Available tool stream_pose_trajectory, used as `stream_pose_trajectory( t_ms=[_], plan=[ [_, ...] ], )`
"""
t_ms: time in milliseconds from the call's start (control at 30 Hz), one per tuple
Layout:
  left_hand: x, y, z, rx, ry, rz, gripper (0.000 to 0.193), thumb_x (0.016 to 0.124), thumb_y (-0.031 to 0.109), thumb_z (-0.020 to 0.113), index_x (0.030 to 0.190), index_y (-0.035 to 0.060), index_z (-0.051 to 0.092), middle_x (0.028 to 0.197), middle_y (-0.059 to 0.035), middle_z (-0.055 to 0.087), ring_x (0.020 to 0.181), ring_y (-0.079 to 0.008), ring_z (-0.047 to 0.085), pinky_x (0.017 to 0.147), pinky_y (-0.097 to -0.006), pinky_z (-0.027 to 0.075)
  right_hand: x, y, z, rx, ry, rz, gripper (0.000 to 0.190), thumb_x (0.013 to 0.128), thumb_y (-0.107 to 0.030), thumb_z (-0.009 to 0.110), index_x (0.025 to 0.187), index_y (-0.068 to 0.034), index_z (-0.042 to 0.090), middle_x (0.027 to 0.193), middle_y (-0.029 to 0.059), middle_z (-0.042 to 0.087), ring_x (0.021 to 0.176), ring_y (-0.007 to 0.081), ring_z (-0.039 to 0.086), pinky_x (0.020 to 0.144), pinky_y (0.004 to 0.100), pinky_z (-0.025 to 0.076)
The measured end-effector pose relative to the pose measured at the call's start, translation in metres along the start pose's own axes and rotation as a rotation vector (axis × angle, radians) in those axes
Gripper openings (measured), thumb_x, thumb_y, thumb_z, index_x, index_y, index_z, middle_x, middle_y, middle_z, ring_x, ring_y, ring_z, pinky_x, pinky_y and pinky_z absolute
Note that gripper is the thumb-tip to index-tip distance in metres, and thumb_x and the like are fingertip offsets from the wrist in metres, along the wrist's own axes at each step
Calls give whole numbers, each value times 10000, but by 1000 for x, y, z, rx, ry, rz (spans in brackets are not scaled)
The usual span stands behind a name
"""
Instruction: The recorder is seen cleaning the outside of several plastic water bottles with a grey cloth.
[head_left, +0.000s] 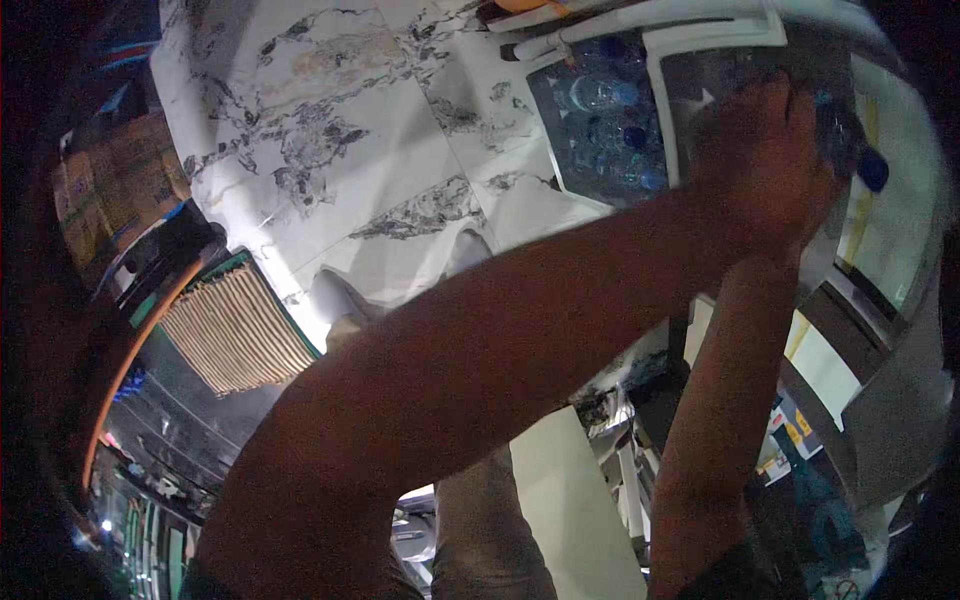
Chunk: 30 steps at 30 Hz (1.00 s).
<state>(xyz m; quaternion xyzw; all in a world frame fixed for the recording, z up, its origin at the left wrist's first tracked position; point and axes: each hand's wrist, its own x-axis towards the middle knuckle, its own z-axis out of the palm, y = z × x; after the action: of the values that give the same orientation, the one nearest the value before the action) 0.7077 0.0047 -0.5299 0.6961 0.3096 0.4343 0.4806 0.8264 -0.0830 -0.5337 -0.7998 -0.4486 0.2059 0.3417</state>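
Both my arms reach across to the upper right, where my hands overlap in dim light. My left hand (739, 139) lies over a dark grey, white-edged surface. Partly covered by it, my right hand (810, 180) is against a clear plastic bottle (836, 131) with a dark blue cap (871, 169), and appears to grip it. The bottle tilts with its cap towards the lower right. The fingers of both hands are too dark and overlapped to make out well. Just left of my hands, several clear plastic bottles (600, 97) with blue caps lie in a white-edged compartment.
White tiles with grey veins (315, 127) cover the floor around my shoes (336, 296). A white tube (600, 34) runs along the top. To the left are a beige pleated panel (236, 330) with a green edge and cardboard boxes (124, 195). A pale board (574, 495) stands beside my leg.
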Motion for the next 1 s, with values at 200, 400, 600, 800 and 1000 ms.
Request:
stream_pose_trajectory(
  t_ms=[200,400,600,800,1000],
  plan=[
    [15,-35,0,-43,-353,-164,488,896,417,701,1010,-57,688,1078,-256,675,1015,-419,683,898,-500,564,30,33,24,-88,63,59,355,988,-184,672,1301,-29,610,1343,168,644,1204,317,645,1091,463,486],
    [38,-20,-28,-62,-472,-327,648,952,486,616,1203,-112,608,1193,-335,650,1085,-432,692,956,-524,555,32,19,16,-276,85,62,356,989,-187,673,1302,-30,610,1333,163,649,1201,323,647,1088,469,487],
    [19,-29,-26,-4,-473,-366,661,935,467,640,1256,-106,564,1211,-314,632,1132,-429,664,997,-502,537,19,3,52,-405,81,84,357,989,-191,674,1302,-31,610,1324,159,654,1198,329,649,1085,476,489],
    [-2,-13,-64,-176,-417,-356,723,854,333,746,1348,-116,467,1281,-314,576,1216,-444,607,1052,-513,494,-11,-45,37,-615,57,67,358,990,-194,675,1302,-32,610,1314,154,658,1195,335,650,1082,482,490],
    [-49,33,-144,-301,-174,-57,1030,748,349,905,1518,-24,332,1427,-290,495,1366,-439,495,1149,-470,415,-73,-142,65,-893,262,-414,433,850,-57,786,1247,-28,615,1282,138,579,1146,262,632,1018,418,519]
  ],
)
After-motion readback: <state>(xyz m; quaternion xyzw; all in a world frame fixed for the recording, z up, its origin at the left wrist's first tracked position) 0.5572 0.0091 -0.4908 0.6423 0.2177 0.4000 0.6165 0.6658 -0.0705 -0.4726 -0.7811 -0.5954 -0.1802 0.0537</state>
